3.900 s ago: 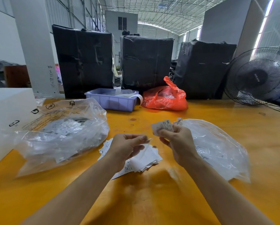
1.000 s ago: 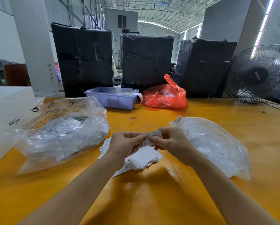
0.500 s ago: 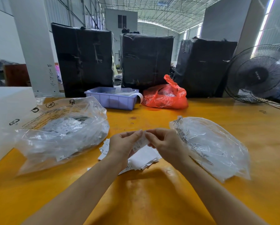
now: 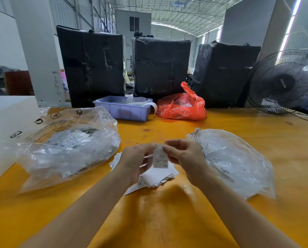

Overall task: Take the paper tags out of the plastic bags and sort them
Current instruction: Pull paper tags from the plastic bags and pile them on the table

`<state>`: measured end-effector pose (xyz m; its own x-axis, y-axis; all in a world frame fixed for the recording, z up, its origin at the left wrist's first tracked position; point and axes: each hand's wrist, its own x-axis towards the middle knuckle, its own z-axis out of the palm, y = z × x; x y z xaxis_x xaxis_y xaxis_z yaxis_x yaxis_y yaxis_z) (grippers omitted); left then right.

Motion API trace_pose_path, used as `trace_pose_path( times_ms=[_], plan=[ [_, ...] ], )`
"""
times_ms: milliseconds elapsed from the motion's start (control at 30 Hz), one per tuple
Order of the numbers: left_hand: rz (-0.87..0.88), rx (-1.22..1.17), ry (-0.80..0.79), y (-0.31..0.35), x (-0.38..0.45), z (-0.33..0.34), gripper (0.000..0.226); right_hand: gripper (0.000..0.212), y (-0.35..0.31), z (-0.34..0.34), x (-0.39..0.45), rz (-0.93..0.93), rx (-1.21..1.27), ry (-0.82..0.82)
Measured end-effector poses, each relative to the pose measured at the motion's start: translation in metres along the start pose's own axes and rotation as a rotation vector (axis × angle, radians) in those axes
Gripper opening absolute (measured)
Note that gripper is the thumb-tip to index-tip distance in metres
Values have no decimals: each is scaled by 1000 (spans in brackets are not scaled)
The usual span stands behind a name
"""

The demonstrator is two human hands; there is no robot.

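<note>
Both hands pinch one small paper tag [image 4: 160, 159] by its top, left hand [image 4: 138, 161] and right hand [image 4: 184, 158] side by side. Hold softly, slide it free, then drop it on the tag pile [image 4: 161, 178] just below.

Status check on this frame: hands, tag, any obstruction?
Left hand and right hand pinch one bagged tag. Held above loose tag pile. Nothing blocking.

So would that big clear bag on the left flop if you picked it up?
Probably. The clear plastic bag is crinkled and slumped on the yellow table, so it looks floppy. It bulges with small packets, so likely saggy, and its shiny film may be slippery.
</note>
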<state>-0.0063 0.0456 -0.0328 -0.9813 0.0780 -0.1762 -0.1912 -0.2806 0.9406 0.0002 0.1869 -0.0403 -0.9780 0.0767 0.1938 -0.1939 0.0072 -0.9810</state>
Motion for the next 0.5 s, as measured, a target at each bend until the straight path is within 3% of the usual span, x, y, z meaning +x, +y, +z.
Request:
trace_pose_path(
  times_ms=[200, 367, 433, 500],
  plan=[
    [24, 259, -113, 10, 3, -14, 25, 6, -1, -9, 5, 75, 42, 34],
    [89, 413, -114, 15, 2, -17, 7, 8, -7, -9, 2, 24, -3, 12],
    [188, 448, -20, 24, 3, -23, 6, 8, -12, -20, 5, -140, -158, 147],
    [317, 401, 155, 39, 7, -40, 8, 9, -16, -46, 11, -339, -508, 393]
  ],
)
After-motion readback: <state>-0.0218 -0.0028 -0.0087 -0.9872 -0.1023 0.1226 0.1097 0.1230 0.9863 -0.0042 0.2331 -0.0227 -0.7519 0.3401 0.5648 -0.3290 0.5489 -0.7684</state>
